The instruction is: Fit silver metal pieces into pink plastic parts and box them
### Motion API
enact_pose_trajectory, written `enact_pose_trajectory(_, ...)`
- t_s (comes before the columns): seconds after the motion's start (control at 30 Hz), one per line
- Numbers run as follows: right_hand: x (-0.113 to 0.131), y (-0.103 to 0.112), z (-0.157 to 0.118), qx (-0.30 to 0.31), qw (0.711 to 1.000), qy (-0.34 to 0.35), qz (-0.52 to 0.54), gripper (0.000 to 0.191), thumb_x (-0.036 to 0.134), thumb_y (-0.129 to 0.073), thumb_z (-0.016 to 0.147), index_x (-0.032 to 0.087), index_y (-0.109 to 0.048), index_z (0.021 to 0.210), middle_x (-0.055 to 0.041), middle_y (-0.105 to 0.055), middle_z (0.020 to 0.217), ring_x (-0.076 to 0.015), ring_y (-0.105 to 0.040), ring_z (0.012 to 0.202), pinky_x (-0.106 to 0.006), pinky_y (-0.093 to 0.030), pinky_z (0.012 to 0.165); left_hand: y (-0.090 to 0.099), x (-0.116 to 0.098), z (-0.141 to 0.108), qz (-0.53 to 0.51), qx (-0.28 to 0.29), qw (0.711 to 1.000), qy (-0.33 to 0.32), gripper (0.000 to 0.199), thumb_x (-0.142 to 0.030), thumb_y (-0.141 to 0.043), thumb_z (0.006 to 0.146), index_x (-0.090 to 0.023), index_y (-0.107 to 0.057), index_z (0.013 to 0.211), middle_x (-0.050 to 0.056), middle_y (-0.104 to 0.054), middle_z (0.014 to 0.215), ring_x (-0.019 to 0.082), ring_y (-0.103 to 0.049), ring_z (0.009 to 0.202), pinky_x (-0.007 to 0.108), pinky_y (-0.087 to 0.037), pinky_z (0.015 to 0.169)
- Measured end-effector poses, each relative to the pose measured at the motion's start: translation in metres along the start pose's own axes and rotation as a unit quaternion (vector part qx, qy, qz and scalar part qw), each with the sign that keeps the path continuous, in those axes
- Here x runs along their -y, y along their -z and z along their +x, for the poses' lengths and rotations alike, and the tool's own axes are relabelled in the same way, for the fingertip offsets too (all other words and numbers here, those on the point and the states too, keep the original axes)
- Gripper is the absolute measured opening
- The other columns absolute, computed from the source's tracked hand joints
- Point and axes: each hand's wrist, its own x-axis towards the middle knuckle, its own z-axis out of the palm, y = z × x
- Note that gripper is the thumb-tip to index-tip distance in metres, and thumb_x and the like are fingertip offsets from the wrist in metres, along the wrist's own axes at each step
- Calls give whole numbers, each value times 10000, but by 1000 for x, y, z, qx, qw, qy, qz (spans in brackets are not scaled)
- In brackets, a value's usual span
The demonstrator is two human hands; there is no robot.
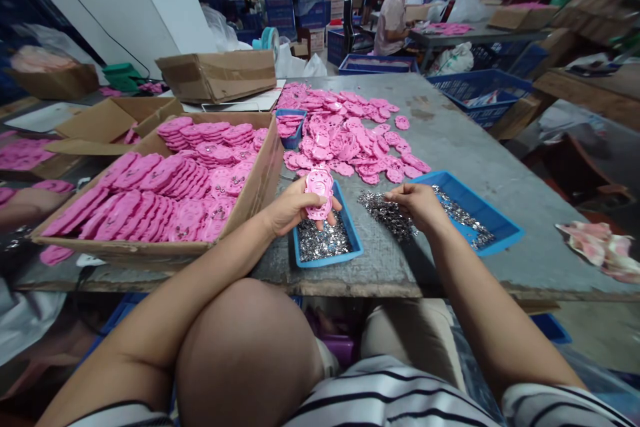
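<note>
My left hand (293, 209) is closed on a pink plastic plate with a scalloped edge (319, 192), thumb across its face. It holds the plate above a small blue tray (356, 245) of tiny shiny metal parts (323, 243). My right hand (423, 203) is pinched at the edge of a loose heap of similar metal parts (387, 213) on the table. Whether its fingertips hold a part is too small to tell. Beside that hand lies a larger blue tray (507, 233) with more metal parts.
At left stands a cardboard box (270, 173) packed with stacked pink plates (145, 193). A spread of loose pink plates (345, 137) covers the table's (450, 127) middle, beside a small blue basket (293, 140). A crumpled cloth-like piece (600, 247) lies far right. Another person (393, 20) works behind.
</note>
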Motion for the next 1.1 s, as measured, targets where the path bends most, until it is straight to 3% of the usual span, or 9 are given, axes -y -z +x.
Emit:
enact_pose_trajectory(0.17,3,-11,-4,111,982,-11,154,316,298,-868,386,148,-621,515,16,-534,463,-8,-206,362,-214,-119,357,0,0,0,3,-8,1000,6,323,-199,-658,675,-160,-451,920,72,-715,762,183,-670,535,230,-506,405)
enact_pose_trajectory(0.37,9,-20,-13,187,955,3,232,226,261,-841,511,147,-660,584,-60,-694,677,-5,-186,394,-212,-102,356,-1,0,-1,8,-15,1000,6,312,-206,-651,670,-159,-454,908,76,-716,779,196,-681,563,243,-511,410)
enact_pose_trajectory(0.5,13,-23,-20,179,959,20,219,243,307,-841,529,144,-670,589,-64,-705,700,-3,-189,388,-218,-104,362,-2,-1,-1,12,-11,1000,7,320,-213,-649,665,-156,-450,909,85,-722,792,179,-669,537,240,-505,416)
enact_pose_trajectory(0.73,17,-24,-25,137,967,33,213,344,388,-874,455,151,-638,536,-11,-603,534,-7,-215,366,-217,-111,359,-2,-3,-1,23,-16,1000,14,325,-212,-645,658,-153,-444,906,89,-723,791,163,-648,503,244,-493,422)
enact_pose_trajectory(0.9,15,-26,-25,109,971,30,212,372,400,-883,424,161,-613,513,-13,-617,576,-9,-234,366,-222,-133,359,-2,-1,-1,22,-22,999,14,344,-217,-664,654,-152,-447,913,89,-719,799,177,-663,538,252,-505,426)
enact_pose_trajectory(1.0,17,-39,-29,99,972,48,208,349,410,-868,454,173,-625,535,5,-583,555,-27,-263,393,-230,-181,379,-1,2,0,29,-32,999,12,376,-212,-710,647,-156,-451,915,75,-711,787,175,-669,556,244,-508,433)
enact_pose_trajectory(1.1,20,-62,-35,101,973,83,190,325,408,-848,482,178,-627,545,-9,-619,666,-45,-318,452,-238,-230,410,-1,5,2,36,-46,998,7,423,-225,-773,615,-149,-471,903,56,-693,751,163,-661,559,233,-511,444)
